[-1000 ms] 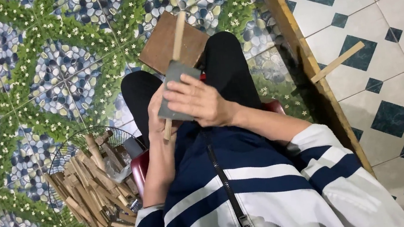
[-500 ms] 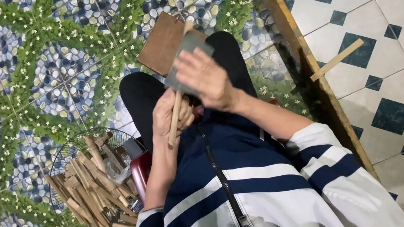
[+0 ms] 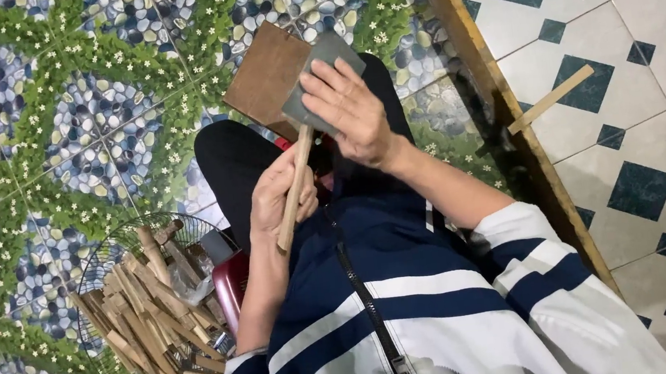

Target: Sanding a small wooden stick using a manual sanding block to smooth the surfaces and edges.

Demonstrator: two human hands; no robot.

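My left hand (image 3: pixel 279 202) grips a slim wooden stick (image 3: pixel 296 184) that slants up and to the right over my lap. Against the stick's upper end, my right hand (image 3: pixel 348 109) presses a grey sheet of sandpaper (image 3: pixel 320 81). Behind both, on my black-trousered knees, rests a brown wooden board (image 3: pixel 265 77). The stick's tip is hidden under the sandpaper.
A round wire basket (image 3: pixel 97 261) at my lower left holds several wooden sticks (image 3: pixel 149 318). A red stool (image 3: pixel 231 282) shows beside my arm. A long wooden plank (image 3: pixel 508 127) runs along the floor on the right, and one loose stick (image 3: pixel 550 98) lies on white tiles.
My right hand has slid the sandpaper up along the stick, away from my body, toward the board. The left hand still holds the stick, now tilted more to the right.
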